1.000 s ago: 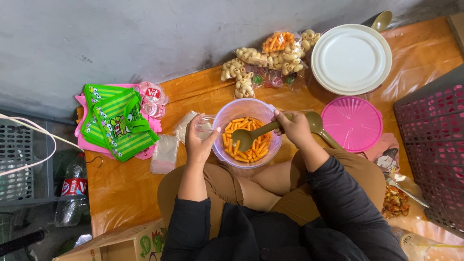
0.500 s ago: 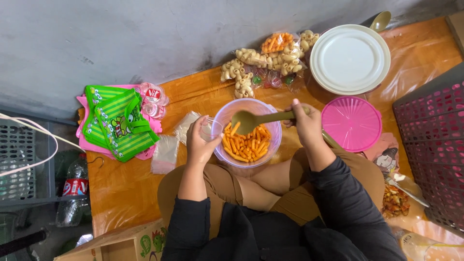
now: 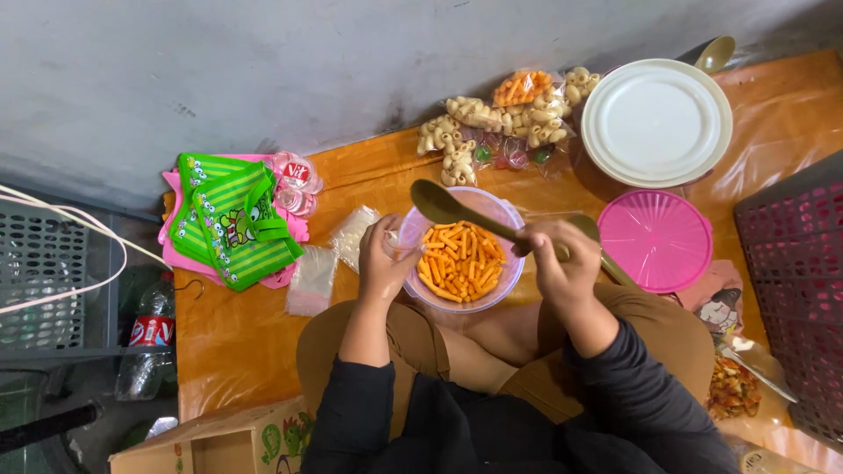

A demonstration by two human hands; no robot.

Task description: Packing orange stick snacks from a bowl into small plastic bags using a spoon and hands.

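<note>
Left hand (image 3: 384,259) grips rim of clear plastic bowl (image 3: 420,230) holding orange stick snacks (image 3: 460,261); right hand (image 3: 562,260) clamped on olive plastic spoon (image 3: 457,213), raised above bowl.

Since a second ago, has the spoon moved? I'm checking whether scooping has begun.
Yes. The spoon in the right hand has lifted out of the orange snacks and swung toward the bowl's far left rim.
</note>
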